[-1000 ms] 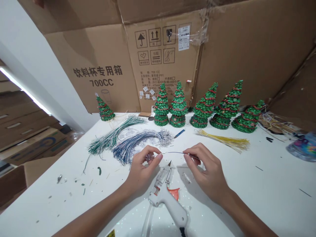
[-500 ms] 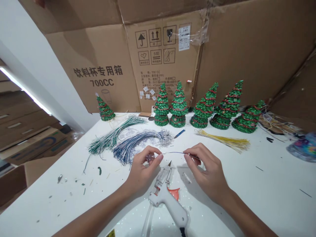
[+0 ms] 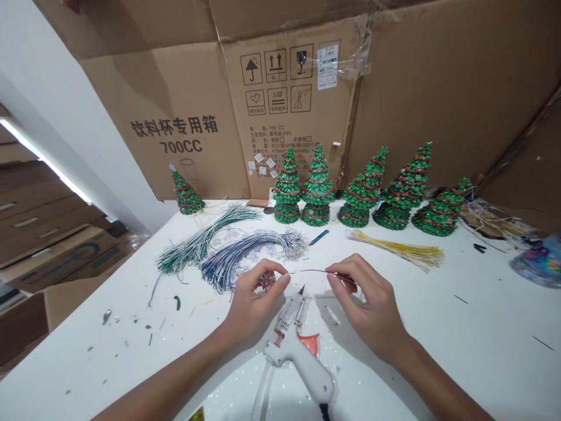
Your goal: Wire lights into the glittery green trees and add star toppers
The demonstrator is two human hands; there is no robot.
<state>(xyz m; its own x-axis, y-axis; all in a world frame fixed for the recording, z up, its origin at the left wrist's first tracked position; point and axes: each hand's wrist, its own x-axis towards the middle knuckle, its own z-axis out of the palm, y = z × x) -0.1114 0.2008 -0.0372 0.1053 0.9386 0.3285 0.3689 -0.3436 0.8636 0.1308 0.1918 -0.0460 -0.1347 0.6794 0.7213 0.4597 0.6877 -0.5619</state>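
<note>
A thin dark blue wire (image 3: 309,271) is stretched between my two hands, just above the tip of the glue gun. My left hand (image 3: 258,295) pinches its whitish left end between thumb and forefinger; a small clear purplish piece (image 3: 265,280) shows under those fingers, partly hidden. My right hand (image 3: 366,301) is closed on the wire's other end with thumb and fingertips. Between my forearms lies a white glue gun (image 3: 302,356) with an orange trigger, a clear glue stick in its back. The bundle of blue wires (image 3: 236,257) is beyond my left hand.
Several green beaded Christmas trees (image 3: 318,187) stand along the back, before a cardboard wall (image 3: 289,35). Bundles of green wires (image 3: 201,240) and yellow wires (image 3: 398,250) lie on the white table (image 3: 473,351). A blue cutter (image 3: 319,237) is near the middle; scraps are scattered at left.
</note>
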